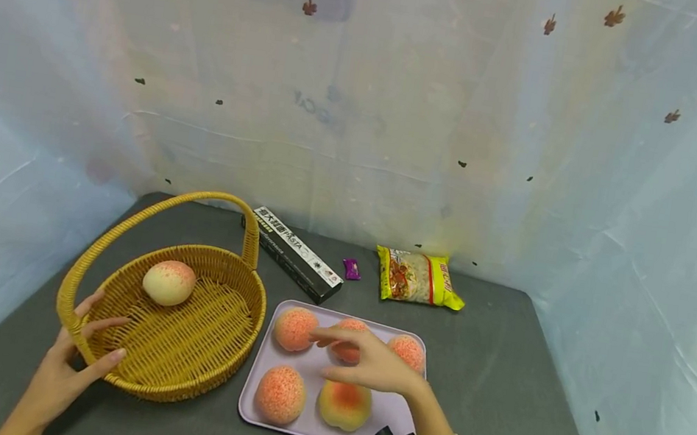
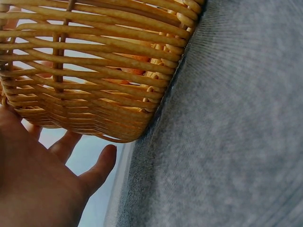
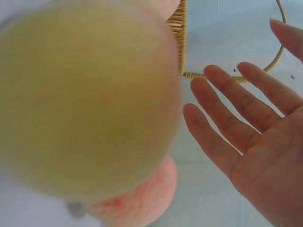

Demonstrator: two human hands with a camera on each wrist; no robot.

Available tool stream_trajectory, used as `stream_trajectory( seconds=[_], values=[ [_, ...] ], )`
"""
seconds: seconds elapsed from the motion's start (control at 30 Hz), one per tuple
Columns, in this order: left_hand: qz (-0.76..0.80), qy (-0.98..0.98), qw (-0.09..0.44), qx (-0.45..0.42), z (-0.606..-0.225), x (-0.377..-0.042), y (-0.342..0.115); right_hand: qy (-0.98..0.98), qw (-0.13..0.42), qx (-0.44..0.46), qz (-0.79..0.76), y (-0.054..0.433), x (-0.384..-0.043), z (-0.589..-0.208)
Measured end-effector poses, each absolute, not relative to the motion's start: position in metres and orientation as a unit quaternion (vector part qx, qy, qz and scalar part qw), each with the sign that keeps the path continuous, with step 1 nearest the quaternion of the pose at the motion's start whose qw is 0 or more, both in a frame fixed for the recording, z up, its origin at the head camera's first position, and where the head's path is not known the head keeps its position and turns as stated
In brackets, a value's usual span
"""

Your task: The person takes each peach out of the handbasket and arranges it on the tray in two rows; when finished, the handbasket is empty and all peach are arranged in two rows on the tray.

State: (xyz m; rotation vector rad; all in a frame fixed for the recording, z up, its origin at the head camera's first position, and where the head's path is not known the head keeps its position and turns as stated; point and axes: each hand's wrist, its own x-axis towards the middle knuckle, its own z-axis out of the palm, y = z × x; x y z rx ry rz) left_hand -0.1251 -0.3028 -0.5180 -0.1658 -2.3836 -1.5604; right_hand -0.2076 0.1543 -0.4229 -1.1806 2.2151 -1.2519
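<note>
A yellow wicker basket (image 1: 197, 345) with a tall handle stands at the left, and one pale peach (image 1: 169, 283) lies inside it. My left hand (image 1: 59, 374) rests on its near left rim by the handle's foot, thumb and index finger reaching over the edge, other fingers spread outside the weave in the left wrist view. To the right, several pinkish peaches (image 1: 281, 395) lie on a lilac tray (image 1: 308, 431). Over the tray hovers my right hand (image 1: 371, 362), covering part of the back middle peach (image 1: 346, 351). Its fingers are spread and hold nothing in the right wrist view.
Behind the tray lie a black pasta box (image 1: 296, 255), a small purple packet (image 1: 351, 269) and a yellow food bag (image 1: 416, 278). The dark grey table (image 1: 498, 387) is enclosed by pale plastic sheeting (image 1: 365, 101) at the back and sides.
</note>
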Motion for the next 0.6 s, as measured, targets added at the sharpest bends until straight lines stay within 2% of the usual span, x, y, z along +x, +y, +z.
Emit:
stream_trajectory(
  seconds=[0.3,0.6],
  values=[
    [-0.531,-0.834,0.142,-0.053,-0.517,-0.124,-0.304,0.767,0.162,-0.475,-0.401,0.113,-0.232,-0.4],
    [-0.542,-0.828,0.136,-0.054,-0.516,-0.125,-0.302,0.771,0.205,-0.476,-0.37,0.052,-0.263,-0.381]
  ],
)
